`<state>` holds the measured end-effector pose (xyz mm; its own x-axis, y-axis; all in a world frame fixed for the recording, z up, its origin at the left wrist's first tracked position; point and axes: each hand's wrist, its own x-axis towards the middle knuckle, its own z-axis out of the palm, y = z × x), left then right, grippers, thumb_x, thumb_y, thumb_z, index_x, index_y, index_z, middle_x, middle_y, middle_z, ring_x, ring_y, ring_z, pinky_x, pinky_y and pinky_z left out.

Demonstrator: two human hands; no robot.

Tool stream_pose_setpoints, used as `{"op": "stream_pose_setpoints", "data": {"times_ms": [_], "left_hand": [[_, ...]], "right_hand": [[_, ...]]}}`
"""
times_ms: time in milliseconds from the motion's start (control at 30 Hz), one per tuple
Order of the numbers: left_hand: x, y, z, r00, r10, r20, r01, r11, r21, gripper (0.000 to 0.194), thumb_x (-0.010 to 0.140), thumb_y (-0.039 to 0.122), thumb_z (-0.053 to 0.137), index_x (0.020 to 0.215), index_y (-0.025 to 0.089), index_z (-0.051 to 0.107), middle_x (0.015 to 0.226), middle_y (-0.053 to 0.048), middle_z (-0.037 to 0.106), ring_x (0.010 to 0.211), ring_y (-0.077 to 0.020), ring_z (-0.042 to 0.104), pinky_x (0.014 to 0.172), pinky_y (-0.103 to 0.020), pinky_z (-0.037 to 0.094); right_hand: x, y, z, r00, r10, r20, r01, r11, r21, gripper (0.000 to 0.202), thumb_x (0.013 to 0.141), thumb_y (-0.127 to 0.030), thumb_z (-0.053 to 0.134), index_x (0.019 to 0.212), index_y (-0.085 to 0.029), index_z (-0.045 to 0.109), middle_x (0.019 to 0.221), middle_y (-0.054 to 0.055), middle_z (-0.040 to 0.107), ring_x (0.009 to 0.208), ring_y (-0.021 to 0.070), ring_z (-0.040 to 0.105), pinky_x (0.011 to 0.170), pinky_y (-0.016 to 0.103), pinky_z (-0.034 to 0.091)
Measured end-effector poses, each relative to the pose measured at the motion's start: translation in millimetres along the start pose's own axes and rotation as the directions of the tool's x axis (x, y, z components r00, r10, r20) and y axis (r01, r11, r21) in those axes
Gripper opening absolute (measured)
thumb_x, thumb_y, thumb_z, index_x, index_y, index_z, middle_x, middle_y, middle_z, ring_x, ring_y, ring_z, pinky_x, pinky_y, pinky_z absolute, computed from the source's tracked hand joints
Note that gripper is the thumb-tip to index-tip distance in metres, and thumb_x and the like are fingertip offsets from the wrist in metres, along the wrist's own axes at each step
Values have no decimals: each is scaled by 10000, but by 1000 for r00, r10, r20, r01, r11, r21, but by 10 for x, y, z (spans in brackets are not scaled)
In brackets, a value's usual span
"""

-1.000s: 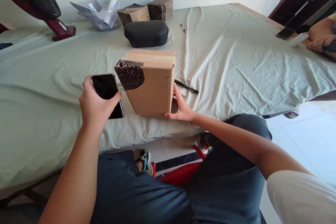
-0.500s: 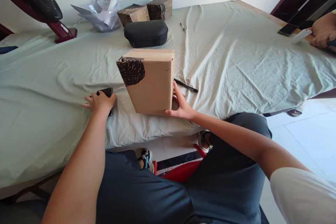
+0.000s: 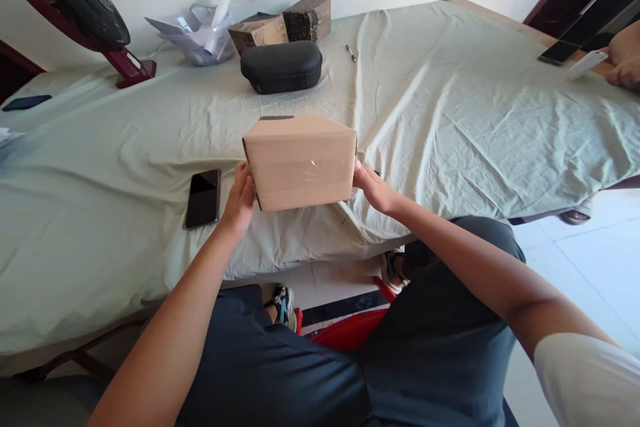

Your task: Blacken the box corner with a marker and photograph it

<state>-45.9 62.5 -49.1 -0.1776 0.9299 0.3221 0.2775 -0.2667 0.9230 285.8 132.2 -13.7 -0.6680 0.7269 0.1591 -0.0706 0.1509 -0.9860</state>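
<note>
A brown cardboard box (image 3: 301, 160) sealed with clear tape is held up just above the near edge of the sheet-covered table (image 3: 450, 120). My left hand (image 3: 241, 199) presses its left side and my right hand (image 3: 373, 185) presses its right side. A black phone (image 3: 203, 197) lies flat on the sheet, screen up, a short way left of my left hand. The black pen that lay to the right of the box is hidden behind the box and my right hand.
A black zip case (image 3: 281, 65), two patterned boxes (image 3: 280, 23) and a plastic bag of papers (image 3: 197, 33) stand at the back. A fan (image 3: 75, 0) is at the far left. Another person's hand (image 3: 625, 60) and a second phone (image 3: 557, 51) are at the far right.
My left hand laid the phone on the sheet and moved to the box's left side. Both hands turned the box so its dark patch no longer faces me.
</note>
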Motion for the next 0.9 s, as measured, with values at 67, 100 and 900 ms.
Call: {"op": "stream_pose_setpoints", "data": {"times_ms": [67, 100, 900], "left_hand": [[-14, 58, -18, 999, -24, -23, 24, 1000, -5, 609, 1006, 798, 698, 1295, 282, 841, 1440, -136, 714, 1469, -403, 655, 1365, -676, 462], [-13, 87, -21, 999, -32, -29, 32, 999, -5, 618, 986, 811, 715, 1271, 279, 847, 1429, -134, 715, 1471, -406, 652, 1378, -680, 443], [-125, 352, 109, 992, -123, -5, 121, 982, -144, 802, 909, 797, 765, 1488, 255, 650, 1563, -124, 743, 1602, -461, 586, 1303, -643, 517]], "right_hand": [[-12, -43, 13, 999, -48, -1, 48, 998, -38, 993, 1054, -1030, 423, 1473, -188, 741, 843, 32, 653, 701, 182, 638, 710, 320, 629], [-14, -54, 19, 998, -67, -2, 67, 997, -46, 999, 1052, -1035, 417, 1449, -181, 748, 832, 25, 641, 676, 170, 616, 684, 309, 616], [-145, -293, 132, 983, -40, -178, 27, 997, -76, 884, 890, -901, 842, 1463, -262, 634, 1698, 170, 432, 1576, 393, 532, 1302, 608, 551]]}}
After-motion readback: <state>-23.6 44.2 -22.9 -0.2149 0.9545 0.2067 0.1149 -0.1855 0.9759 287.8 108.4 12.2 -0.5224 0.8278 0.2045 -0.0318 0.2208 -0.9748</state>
